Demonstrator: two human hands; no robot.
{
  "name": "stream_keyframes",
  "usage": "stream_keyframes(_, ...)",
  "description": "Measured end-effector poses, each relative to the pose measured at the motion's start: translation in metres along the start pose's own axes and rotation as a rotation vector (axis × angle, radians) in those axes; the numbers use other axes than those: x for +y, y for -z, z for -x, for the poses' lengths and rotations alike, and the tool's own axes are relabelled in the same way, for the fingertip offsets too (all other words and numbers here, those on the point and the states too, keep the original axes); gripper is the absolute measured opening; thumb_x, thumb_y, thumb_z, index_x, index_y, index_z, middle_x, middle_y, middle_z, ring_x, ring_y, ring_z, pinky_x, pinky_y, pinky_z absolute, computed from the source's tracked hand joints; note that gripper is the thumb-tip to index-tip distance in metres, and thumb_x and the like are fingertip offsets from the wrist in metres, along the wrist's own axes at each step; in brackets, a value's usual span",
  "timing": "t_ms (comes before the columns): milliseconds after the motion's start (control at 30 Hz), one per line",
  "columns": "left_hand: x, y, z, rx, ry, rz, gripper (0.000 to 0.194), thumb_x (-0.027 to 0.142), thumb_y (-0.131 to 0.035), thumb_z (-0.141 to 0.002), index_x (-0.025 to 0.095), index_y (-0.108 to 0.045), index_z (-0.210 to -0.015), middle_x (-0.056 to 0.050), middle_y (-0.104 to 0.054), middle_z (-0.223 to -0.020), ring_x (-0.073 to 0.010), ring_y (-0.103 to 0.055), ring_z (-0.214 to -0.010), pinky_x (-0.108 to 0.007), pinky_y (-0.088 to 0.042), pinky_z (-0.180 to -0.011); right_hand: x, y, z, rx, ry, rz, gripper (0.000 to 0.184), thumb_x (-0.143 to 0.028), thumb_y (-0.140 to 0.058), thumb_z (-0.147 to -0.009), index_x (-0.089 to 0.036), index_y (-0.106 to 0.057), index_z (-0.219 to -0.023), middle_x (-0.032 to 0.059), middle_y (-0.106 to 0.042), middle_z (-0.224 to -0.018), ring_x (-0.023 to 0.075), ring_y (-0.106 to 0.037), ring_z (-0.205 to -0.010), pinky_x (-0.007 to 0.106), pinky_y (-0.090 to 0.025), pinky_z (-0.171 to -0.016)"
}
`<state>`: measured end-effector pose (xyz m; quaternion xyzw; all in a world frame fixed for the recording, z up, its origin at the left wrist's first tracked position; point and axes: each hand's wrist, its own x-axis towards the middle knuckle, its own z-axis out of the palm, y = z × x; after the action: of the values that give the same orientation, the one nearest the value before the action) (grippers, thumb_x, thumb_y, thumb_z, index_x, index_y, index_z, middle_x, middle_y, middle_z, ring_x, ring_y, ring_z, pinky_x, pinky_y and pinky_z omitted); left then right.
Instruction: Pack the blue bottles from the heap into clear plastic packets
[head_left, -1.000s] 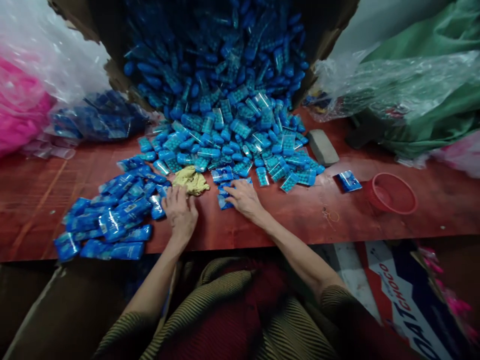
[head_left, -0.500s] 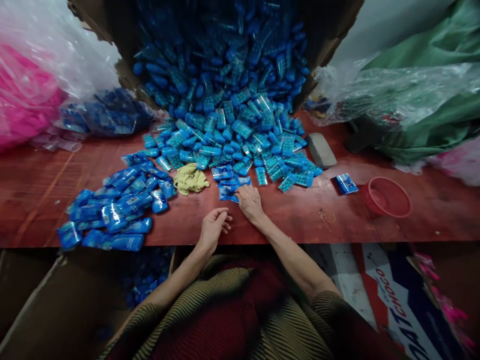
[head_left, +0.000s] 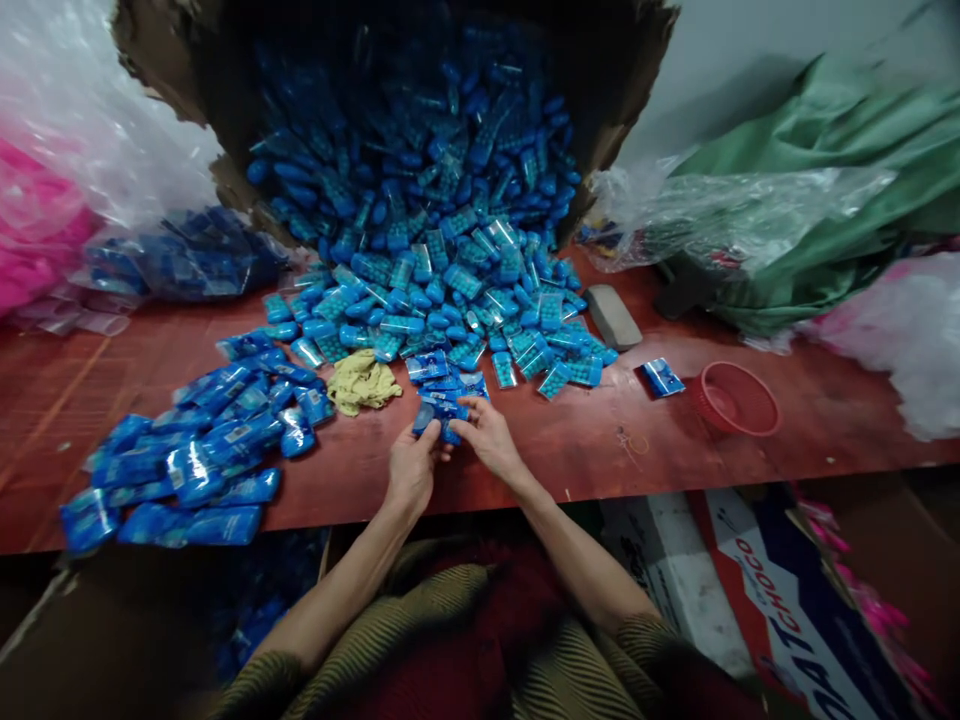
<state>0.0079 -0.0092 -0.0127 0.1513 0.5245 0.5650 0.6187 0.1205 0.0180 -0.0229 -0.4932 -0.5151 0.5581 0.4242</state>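
Note:
Close to the table's front edge, a small blue printed sleeve is pinched between my two hands. My left hand grips it from the left, thumb on top. From the right, my right hand holds it with thumb and fingertips. Just beyond lie several flat blue sleeves in a small stack. Behind them spreads a heap of clear-and-blue packs of turquoise balls. To the left is a pile of filled blue packets, with a crumpled yellow-green cloth between it and the sleeves.
A torn cardboard box lies open at the back, spilling the packs. On the right are a grey block, a single blue packet and a red plastic basket. Plastic bags and a green sack flank the box.
My right hand has picked a blue sleeve off the small stack and drawn it nearer. My left hand has come from the packet pile to the sleeve and taken hold of it.

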Motion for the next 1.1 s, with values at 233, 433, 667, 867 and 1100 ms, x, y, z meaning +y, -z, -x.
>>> stream_keyframes(233, -0.003, 0.001, -0.004, 0.061, -0.015, -0.038, 0.031, 0.031, -0.078, -0.051, 0.011, -0.061, -0.068, 0.002, -0.059, -0.053, -0.0068, -0.049, -0.042, -0.019, -0.037, -0.040, 0.016, -0.012, -0.001, 0.064, -0.067, 0.016, 0.027, -0.037, -0.053, -0.075, -0.020, -0.041, -0.058, -0.0061, -0.042, -0.054, 0.0086, -0.037, -0.053, 0.021, -0.032, -0.051)
stream_keyframes(433, 0.000, -0.005, -0.008, 0.039, 0.017, 0.057, 0.035, 0.029, -0.080, -0.048, 0.011, -0.062, -0.071, 0.002, -0.061, -0.061, -0.0071, -0.051, -0.047, -0.019, -0.038, -0.041, 0.007, -0.018, 0.007, 0.138, 0.037, 0.244, 0.028, -0.037, -0.043, -0.084, -0.021, -0.037, -0.062, -0.0051, -0.044, -0.058, 0.0101, -0.041, -0.055, 0.023, -0.029, -0.053)
stream_keyframes(667, 0.009, -0.006, -0.008, -0.076, 0.075, 0.074, 0.031, 0.028, -0.080, -0.051, 0.011, -0.064, -0.072, 0.001, -0.061, -0.059, -0.0076, -0.052, -0.048, -0.019, -0.039, -0.042, -0.001, -0.013, 0.003, 0.126, 0.043, 0.107, 0.028, -0.041, -0.045, -0.081, -0.021, -0.039, -0.062, -0.0058, -0.041, -0.057, 0.0097, -0.038, -0.054, 0.023, -0.031, -0.054)
stream_keyframes(867, 0.011, -0.005, 0.002, 0.019, -0.039, 0.033, 0.026, 0.024, -0.076, -0.054, 0.012, -0.062, -0.073, 0.001, -0.063, -0.063, -0.0077, -0.053, -0.049, -0.019, -0.041, -0.043, -0.001, -0.017, 0.004, 0.077, -0.053, -0.160, 0.025, -0.040, -0.057, -0.073, -0.019, -0.046, -0.065, -0.0050, -0.046, -0.060, 0.0092, -0.041, -0.057, 0.023, -0.037, -0.057)
stream_keyframes(1100, 0.006, -0.009, -0.001, 0.017, 0.054, 0.058, 0.028, 0.029, -0.077, -0.053, 0.012, -0.061, -0.069, 0.002, -0.060, -0.056, -0.0075, -0.052, -0.044, -0.019, -0.042, -0.042, 0.009, -0.020, 0.004, 0.158, 0.005, 0.033, 0.034, -0.045, -0.045, -0.083, -0.021, -0.037, -0.060, -0.0060, -0.040, -0.055, 0.0087, -0.037, -0.052, 0.022, -0.031, -0.050)
